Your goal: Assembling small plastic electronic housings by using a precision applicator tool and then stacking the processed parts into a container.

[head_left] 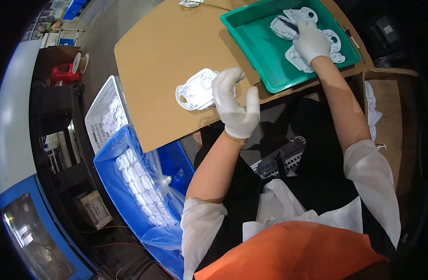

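Note:
My left hand [236, 103], in a white glove, is raised at the table's near edge with fingers curved and apart, holding nothing. Just left of it, white moulded plastic parts [197, 90] with an oval hole lie on the table, seemingly stacked. My right hand [312, 43], also gloved, reaches into the green tray [275, 87]. Its fingers are closed around a slim dark tool [288, 24], whose exact kind I cannot make out. Beneath and beside those fingers lies a white plastic part [282, 29]. More white parts [336, 41] rest in the tray, partly hidden by my hand.
A brown table [162, 51] spreads ahead. Below its left edge stand a white basket [96, 116] and a blue bin [115, 175] with bagged white parts [141, 189]. A cardboard box [392, 100] is at my right. A red stool [63, 74] stands far left.

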A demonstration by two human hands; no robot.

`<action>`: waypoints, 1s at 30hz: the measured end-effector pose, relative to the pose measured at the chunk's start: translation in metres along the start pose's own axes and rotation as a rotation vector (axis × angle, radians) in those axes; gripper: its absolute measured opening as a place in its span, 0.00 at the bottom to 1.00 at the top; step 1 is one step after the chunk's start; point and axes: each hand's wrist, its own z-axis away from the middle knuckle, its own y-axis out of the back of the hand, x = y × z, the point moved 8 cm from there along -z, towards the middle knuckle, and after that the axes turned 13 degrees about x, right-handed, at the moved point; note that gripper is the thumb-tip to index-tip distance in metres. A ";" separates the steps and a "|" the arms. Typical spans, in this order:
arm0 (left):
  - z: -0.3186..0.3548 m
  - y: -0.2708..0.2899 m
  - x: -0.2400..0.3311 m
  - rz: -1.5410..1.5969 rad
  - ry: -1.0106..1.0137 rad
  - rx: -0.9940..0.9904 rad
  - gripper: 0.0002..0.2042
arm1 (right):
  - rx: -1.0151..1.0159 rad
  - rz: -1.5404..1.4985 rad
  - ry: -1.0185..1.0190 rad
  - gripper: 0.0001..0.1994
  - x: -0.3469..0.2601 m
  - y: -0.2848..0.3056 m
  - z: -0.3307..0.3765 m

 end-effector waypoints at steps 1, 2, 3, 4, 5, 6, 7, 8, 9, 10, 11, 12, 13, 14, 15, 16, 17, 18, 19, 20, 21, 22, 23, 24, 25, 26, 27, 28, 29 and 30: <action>0.000 -0.004 0.002 0.006 0.000 -0.001 0.23 | 0.088 -0.017 -0.062 0.18 0.012 0.007 -0.004; 0.000 -0.009 0.002 0.025 0.013 -0.045 0.23 | 0.176 -0.041 -0.119 0.18 0.022 0.014 -0.007; 0.001 -0.013 0.002 0.043 0.026 -0.090 0.24 | 0.178 -0.042 -0.116 0.18 0.026 0.015 -0.011; 0.002 -0.017 -0.002 0.094 0.041 -0.121 0.23 | 0.196 -0.028 -0.158 0.17 0.035 0.017 -0.015; 0.004 -0.016 -0.002 0.093 0.040 -0.118 0.23 | 0.213 -0.013 -0.199 0.16 0.043 0.020 -0.017; 0.008 -0.022 -0.012 0.203 0.201 -0.182 0.22 | 0.330 -0.095 -0.179 0.16 0.045 0.029 -0.016; 0.014 -0.028 -0.020 0.312 0.362 -0.244 0.21 | 0.332 -0.096 -0.176 0.16 0.048 0.028 -0.014; 0.010 -0.025 -0.018 0.303 0.361 -0.236 0.21 | 0.478 -0.303 -0.091 0.14 0.029 0.055 -0.005; 0.011 -0.032 -0.022 0.468 0.595 -0.236 0.24 | 0.624 -0.499 -0.010 0.13 0.018 0.082 0.009; 0.018 -0.039 -0.027 0.625 0.830 -0.232 0.27 | 0.611 -0.729 0.048 0.10 0.000 0.095 0.023; 0.019 -0.033 -0.030 0.602 0.832 -0.221 0.27 | 0.582 -0.977 0.105 0.08 -0.026 0.104 0.039; 0.022 -0.035 -0.032 0.809 0.951 -0.157 0.35 | 0.565 -1.049 0.295 0.07 -0.052 0.129 0.056; 0.023 -0.040 -0.032 1.018 1.064 -0.091 0.44 | 0.546 -1.114 0.485 0.08 -0.073 0.152 0.071; 0.015 -0.041 -0.029 0.956 0.996 -0.211 0.55 | 0.474 -1.164 0.592 0.09 -0.090 0.153 0.080; 0.018 -0.034 -0.034 0.954 1.019 -0.144 0.56 | 0.404 -1.206 0.701 0.10 -0.104 0.152 0.089; 0.019 -0.032 -0.037 0.980 1.042 -0.185 0.55 | 0.314 -1.288 0.734 0.11 -0.113 0.147 0.096; 0.018 -0.027 -0.040 1.002 1.063 -0.220 0.55 | 0.218 -1.375 0.769 0.12 -0.122 0.139 0.104; 0.016 -0.025 -0.040 1.003 1.064 -0.223 0.55 | 0.137 -1.350 0.744 0.11 -0.126 0.128 0.111; 0.013 -0.019 -0.041 0.962 1.029 -0.192 0.53 | 0.152 -1.357 0.753 0.11 -0.129 0.125 0.113; 0.009 -0.014 -0.041 0.917 0.991 -0.159 0.52 | 0.132 -1.402 0.719 0.11 -0.128 0.124 0.112; 0.007 -0.013 -0.040 0.917 0.992 -0.158 0.52 | 0.110 -1.446 0.685 0.12 -0.128 0.122 0.111; 0.007 -0.013 -0.039 0.873 1.000 -0.180 0.51 | 0.109 -1.446 0.685 0.12 -0.126 0.124 0.109; 0.005 -0.014 -0.037 0.826 1.007 -0.201 0.51 | 0.055 -1.458 0.722 0.11 -0.128 0.129 0.107; 0.003 -0.014 -0.035 0.824 1.007 -0.199 0.51 | 0.002 -1.470 0.758 0.11 -0.129 0.133 0.105; 0.000 -0.011 -0.032 0.823 0.982 -0.162 0.51 | 0.000 -1.472 0.758 0.11 -0.127 0.137 0.103; -0.003 -0.008 -0.030 0.822 0.958 -0.127 0.50 | -0.030 -1.462 0.620 0.11 -0.123 0.133 0.094; -0.004 -0.006 -0.028 0.821 0.959 -0.126 0.50 | -0.059 -1.448 0.482 0.11 -0.117 0.130 0.087; -0.006 -0.002 -0.024 0.776 0.919 -0.135 0.50 | -0.113 -1.362 0.397 0.16 -0.115 0.125 0.083; -0.008 0.000 -0.022 0.732 0.878 -0.144 0.49 | -0.114 -1.362 0.396 0.16 -0.115 0.123 0.082; -0.008 0.000 -0.023 0.745 0.902 -0.160 0.49 | -0.060 -1.212 0.430 0.17 -0.116 0.120 0.081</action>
